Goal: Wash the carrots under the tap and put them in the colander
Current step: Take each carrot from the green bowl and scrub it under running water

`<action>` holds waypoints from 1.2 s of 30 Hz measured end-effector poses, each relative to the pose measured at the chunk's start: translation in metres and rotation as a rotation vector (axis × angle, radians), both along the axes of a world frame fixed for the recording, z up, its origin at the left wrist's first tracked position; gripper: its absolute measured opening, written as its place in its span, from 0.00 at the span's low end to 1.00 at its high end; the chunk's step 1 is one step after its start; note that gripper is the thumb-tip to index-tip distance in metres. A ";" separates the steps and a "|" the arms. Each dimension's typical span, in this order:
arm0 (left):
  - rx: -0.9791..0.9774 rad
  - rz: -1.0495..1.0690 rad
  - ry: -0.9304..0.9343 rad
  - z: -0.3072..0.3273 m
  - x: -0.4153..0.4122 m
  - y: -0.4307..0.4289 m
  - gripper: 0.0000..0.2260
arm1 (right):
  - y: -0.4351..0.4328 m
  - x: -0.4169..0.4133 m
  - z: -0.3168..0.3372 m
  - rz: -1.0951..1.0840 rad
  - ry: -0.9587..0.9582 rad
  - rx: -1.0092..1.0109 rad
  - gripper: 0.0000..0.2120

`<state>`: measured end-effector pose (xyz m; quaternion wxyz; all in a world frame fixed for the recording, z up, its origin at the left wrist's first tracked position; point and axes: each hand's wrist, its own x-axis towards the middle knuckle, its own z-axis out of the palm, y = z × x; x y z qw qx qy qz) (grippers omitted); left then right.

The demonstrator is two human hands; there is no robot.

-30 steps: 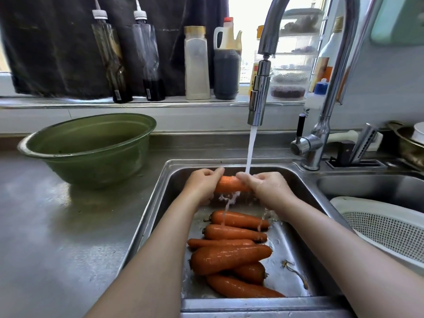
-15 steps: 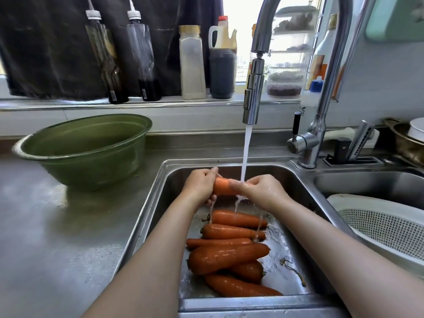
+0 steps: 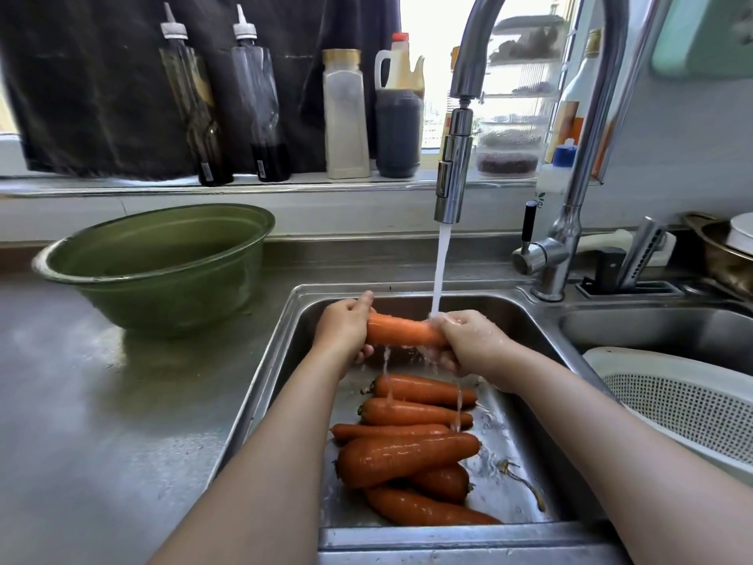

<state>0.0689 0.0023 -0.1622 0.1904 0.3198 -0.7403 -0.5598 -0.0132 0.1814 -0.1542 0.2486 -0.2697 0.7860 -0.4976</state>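
Observation:
I hold one orange carrot (image 3: 401,331) level over the left sink basin (image 3: 281,360). My left hand (image 3: 346,326) grips its left end and my right hand (image 3: 468,340) grips its right end. Water from the tap (image 3: 454,173) falls onto the carrot's right end and my right hand, then drips down. Several more carrots (image 3: 407,454) lie piled on the basin floor below my hands. The white colander (image 3: 688,405) sits in the right basin, with nothing visible inside it.
A green bowl (image 3: 159,267) stands on the steel counter at the left. Bottles (image 3: 346,116) line the window ledge behind the sink. The tap's base and lever (image 3: 546,258) rise between the two basins. A metal pot (image 3: 729,254) sits at the far right.
My hands have slid apart along the carrot, so more of it shows between them. The water now strikes nearer my right hand.

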 end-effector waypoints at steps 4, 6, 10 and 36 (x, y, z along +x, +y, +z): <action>-0.038 -0.119 0.042 0.003 0.007 -0.005 0.12 | 0.001 0.004 0.000 0.147 -0.235 -0.067 0.12; -0.027 -0.190 0.025 0.005 0.008 -0.004 0.13 | 0.003 0.003 0.001 0.095 -0.140 -0.020 0.09; -0.026 -0.283 0.005 0.003 0.008 -0.006 0.14 | -0.001 0.004 0.001 -0.095 -0.019 0.038 0.15; -0.265 -0.245 -0.069 0.000 0.012 -0.010 0.20 | 0.004 0.000 0.000 0.010 -0.020 -0.092 0.07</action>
